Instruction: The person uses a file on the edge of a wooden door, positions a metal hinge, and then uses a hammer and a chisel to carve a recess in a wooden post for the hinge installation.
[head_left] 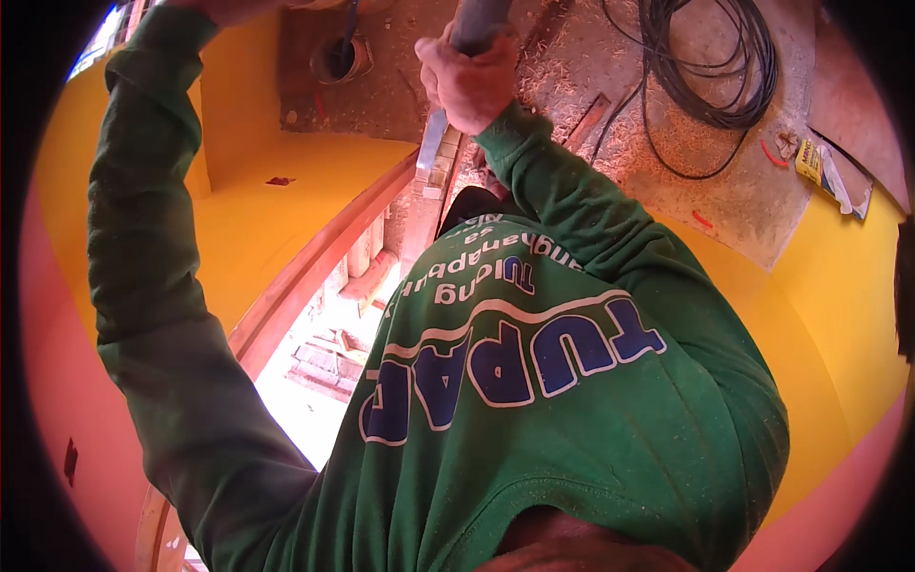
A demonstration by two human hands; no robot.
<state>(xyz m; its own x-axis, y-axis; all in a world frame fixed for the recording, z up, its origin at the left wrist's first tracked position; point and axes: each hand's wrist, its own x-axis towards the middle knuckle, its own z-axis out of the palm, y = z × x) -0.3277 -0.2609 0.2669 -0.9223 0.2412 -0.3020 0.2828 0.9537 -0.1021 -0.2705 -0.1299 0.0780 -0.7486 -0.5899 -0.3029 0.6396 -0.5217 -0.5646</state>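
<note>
My right hand point(467, 81) is closed in a fist round a dark grey cylindrical tool point(481, 21), whose upper end runs out of the top edge. Below the fist a flat, pale metal piece point(433, 141) points down toward the wooden frame; whether it belongs to the same tool I cannot tell. My left hand point(233, 8) is raised at the top left, where the picture's edge cuts it off and hides its fingers. Both arms wear green sleeves.
A bucket point(341, 62) with a handle sticking out stands at the upper left. Coiled black cable point(710, 62) lies on the shaving-strewn floor point(734, 205). A yellow-and-white package point(831, 173) rests at the right. A long wooden frame edge point(315, 257) borders the yellow wall.
</note>
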